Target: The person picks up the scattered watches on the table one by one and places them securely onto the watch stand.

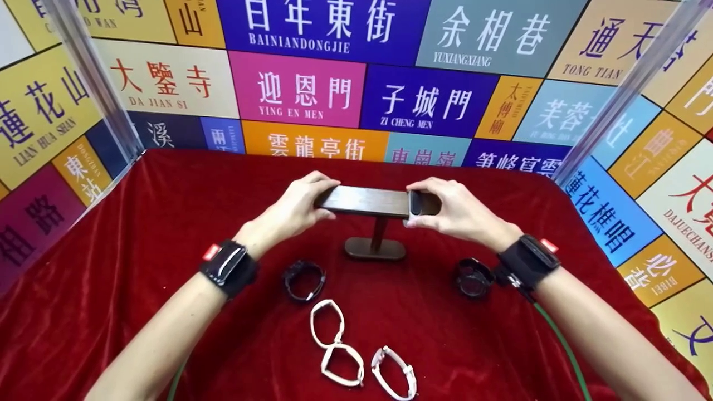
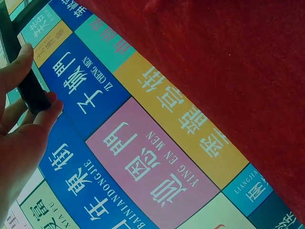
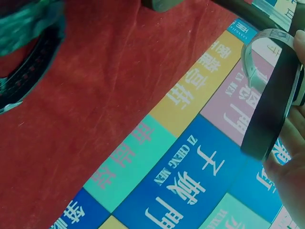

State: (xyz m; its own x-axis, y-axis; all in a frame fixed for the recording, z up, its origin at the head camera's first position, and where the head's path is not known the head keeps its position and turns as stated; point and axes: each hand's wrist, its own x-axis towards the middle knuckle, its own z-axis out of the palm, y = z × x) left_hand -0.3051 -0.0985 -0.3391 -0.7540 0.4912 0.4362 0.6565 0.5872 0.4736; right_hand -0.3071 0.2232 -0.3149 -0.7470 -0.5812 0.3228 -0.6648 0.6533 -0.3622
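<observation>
A dark brown T-shaped watch stand [image 1: 367,201] stands upright on its oval base. My left hand [image 1: 301,203] grips the left end of its bar [image 2: 32,90], thumb on one side and fingers on the other. Near the bar's right end is a watch [image 1: 415,205] with a dark face. Its pale strap [image 3: 249,64] loops around the bar in the right wrist view. My right hand [image 1: 459,211] pinches this watch between thumb and fingers; part of the hand is cut off in the right wrist view.
On the red cloth [image 1: 234,345] lie a black watch [image 1: 288,278] at left and another black watch [image 1: 473,278] at right. Nearer are two cream bands [image 1: 325,341] touching each other and a pinkish-white watch [image 1: 413,379]. A panel of colourful signs [image 1: 301,92] rises behind.
</observation>
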